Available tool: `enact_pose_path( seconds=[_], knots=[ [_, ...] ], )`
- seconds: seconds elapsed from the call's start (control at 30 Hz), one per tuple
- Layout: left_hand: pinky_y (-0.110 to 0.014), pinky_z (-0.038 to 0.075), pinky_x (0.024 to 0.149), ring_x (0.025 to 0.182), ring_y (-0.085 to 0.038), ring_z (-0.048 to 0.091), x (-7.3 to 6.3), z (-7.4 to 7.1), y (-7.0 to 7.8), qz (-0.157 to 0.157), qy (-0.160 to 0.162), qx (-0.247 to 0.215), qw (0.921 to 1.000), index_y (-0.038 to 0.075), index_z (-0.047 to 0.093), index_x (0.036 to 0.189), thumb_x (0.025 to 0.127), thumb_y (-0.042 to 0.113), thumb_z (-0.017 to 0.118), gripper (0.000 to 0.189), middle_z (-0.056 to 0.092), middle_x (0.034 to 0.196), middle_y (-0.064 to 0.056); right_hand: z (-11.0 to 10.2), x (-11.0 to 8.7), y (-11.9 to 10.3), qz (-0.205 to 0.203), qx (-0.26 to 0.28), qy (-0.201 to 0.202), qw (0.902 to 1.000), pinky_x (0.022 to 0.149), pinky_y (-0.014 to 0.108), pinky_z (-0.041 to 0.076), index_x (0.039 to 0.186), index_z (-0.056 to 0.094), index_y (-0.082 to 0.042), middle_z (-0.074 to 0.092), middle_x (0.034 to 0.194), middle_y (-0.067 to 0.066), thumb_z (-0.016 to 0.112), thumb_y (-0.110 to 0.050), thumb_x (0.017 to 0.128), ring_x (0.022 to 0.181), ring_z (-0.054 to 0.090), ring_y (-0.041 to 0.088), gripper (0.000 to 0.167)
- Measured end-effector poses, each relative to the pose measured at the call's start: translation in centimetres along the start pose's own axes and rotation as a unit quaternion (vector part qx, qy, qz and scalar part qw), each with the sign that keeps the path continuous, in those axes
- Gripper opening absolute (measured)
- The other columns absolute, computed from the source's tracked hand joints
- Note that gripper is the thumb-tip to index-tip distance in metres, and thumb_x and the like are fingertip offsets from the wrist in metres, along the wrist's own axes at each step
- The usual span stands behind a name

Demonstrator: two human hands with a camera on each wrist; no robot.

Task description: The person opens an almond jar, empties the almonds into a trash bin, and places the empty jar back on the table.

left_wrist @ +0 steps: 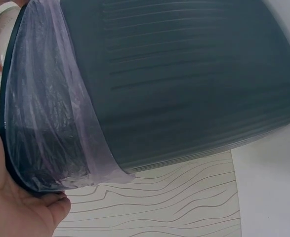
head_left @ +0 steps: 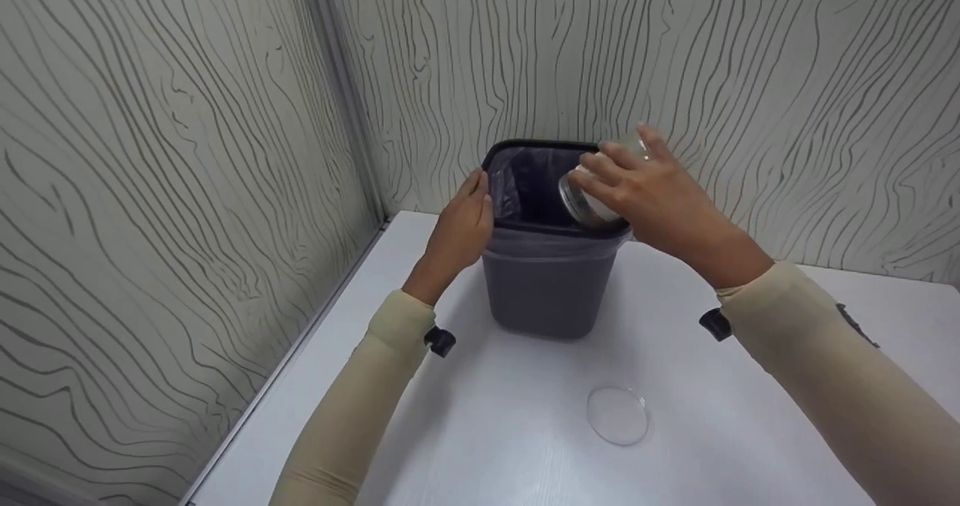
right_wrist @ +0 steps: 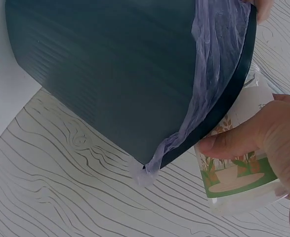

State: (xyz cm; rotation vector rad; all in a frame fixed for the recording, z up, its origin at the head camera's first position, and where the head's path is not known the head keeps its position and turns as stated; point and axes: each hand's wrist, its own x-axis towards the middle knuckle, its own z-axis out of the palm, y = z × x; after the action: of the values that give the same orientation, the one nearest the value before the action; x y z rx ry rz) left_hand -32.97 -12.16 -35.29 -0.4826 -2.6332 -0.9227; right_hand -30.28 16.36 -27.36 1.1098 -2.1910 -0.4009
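Note:
A dark grey trash bin [head_left: 551, 288] stands upright on the table, with a thin purplish bin liner [left_wrist: 46, 98] folded over its black rim. My left hand [head_left: 461, 217] grips that rim on its left side. In my right hand [head_left: 637, 191] is a clear jar [right_wrist: 238, 173] printed with a green and white plant picture, tilted over the bin's right rim so its mouth points into the opening. The thumb presses along the jar's side in the right wrist view. What lies deep inside the bin is hidden in shadow.
A clear round lid [head_left: 617, 416] lies flat on the white table [head_left: 495, 431], in front of the bin. Wood-grain patterned panels [head_left: 187, 154] rise along the left side and behind the bin [head_left: 525, 56].

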Motion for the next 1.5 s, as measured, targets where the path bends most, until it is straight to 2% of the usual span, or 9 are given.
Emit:
enact_pose_path(
  seconds=[0.17,0.37,0.5,0.8,1.07,1.23,1.5],
  knots=[
    [-0.039,0.026,0.121,0.152,-0.026,0.025,0.0,-0.1,0.0,0.003,-0.001,0.002,1.0,-0.003,0.028,0.156,0.111,0.022,0.031,0.052,0.023,0.165,-0.017,-0.1,0.3,0.1,-0.003,0.001,0.005,1.0,0.112,0.067,0.028,0.143,0.056,-0.012,0.056,0.141,0.015,0.093,0.003,0.056,0.133,0.049,0.037,0.095],
    [-0.039,0.027,0.121,0.152,-0.027,0.025,-0.2,-0.3,-0.1,0.003,-0.003,0.006,1.0,-0.004,0.027,0.156,0.111,0.021,0.031,0.051,0.023,0.165,-0.018,-0.5,0.7,0.4,-0.003,-0.004,0.011,0.9999,0.113,0.067,0.028,0.141,0.057,-0.013,0.057,0.141,0.015,0.083,0.015,0.063,0.133,0.049,0.037,0.087],
    [-0.039,0.027,0.121,0.152,-0.026,0.025,-0.2,-0.3,-0.2,0.001,-0.003,0.007,1.0,-0.003,0.028,0.156,0.112,0.022,0.03,0.051,0.023,0.165,-0.016,-0.8,1.0,0.7,-0.004,-0.014,0.012,0.9998,0.114,0.066,0.027,0.141,0.056,-0.015,0.055,0.143,0.016,0.081,0.016,0.067,0.134,0.048,0.036,0.084],
    [-0.038,0.026,0.121,0.152,-0.027,0.025,0.1,-0.1,-0.3,0.01,-0.01,0.001,0.9999,-0.005,0.027,0.156,0.111,0.022,0.029,0.052,0.023,0.165,-0.019,-0.7,1.1,1.0,-0.012,-0.036,-0.016,0.9991,0.114,0.064,0.027,0.143,0.054,-0.019,0.053,0.143,0.021,0.082,0.013,0.071,0.138,0.044,0.038,0.083],
    [-0.038,0.026,0.121,0.152,-0.026,0.024,0.2,0.1,-0.2,0.008,-0.008,-0.009,0.9999,-0.004,0.028,0.156,0.111,0.021,0.031,0.051,0.022,0.166,-0.017,-0.5,1.2,1.0,-0.017,-0.038,-0.019,0.999,0.116,0.064,0.025,0.146,0.051,-0.019,0.051,0.146,0.02,0.083,0.014,0.071,0.139,0.042,0.038,0.088],
    [-0.037,0.025,0.122,0.153,-0.025,0.023,0.3,0.2,-0.1,0.006,-0.01,-0.007,0.9999,-0.003,0.027,0.156,0.111,0.022,0.03,0.052,0.022,0.166,-0.017,-0.1,0.8,1.6,-0.013,-0.037,-0.014,0.9991,0.116,0.063,0.026,0.146,0.052,-0.019,0.051,0.146,0.021,0.081,0.014,0.072,0.139,0.042,0.038,0.086],
    [-0.038,0.027,0.121,0.152,-0.026,0.025,0.4,0.3,0.0,0.013,-0.007,0.001,0.9999,-0.004,0.028,0.155,0.111,0.022,0.03,0.052,0.024,0.165,-0.018,-0.3,0.4,1.0,-0.026,-0.035,-0.02,0.9988,0.114,0.065,0.028,0.149,0.049,-0.019,0.05,0.148,0.02,0.086,0.012,0.067,0.14,0.041,0.039,0.095]
  ],
)
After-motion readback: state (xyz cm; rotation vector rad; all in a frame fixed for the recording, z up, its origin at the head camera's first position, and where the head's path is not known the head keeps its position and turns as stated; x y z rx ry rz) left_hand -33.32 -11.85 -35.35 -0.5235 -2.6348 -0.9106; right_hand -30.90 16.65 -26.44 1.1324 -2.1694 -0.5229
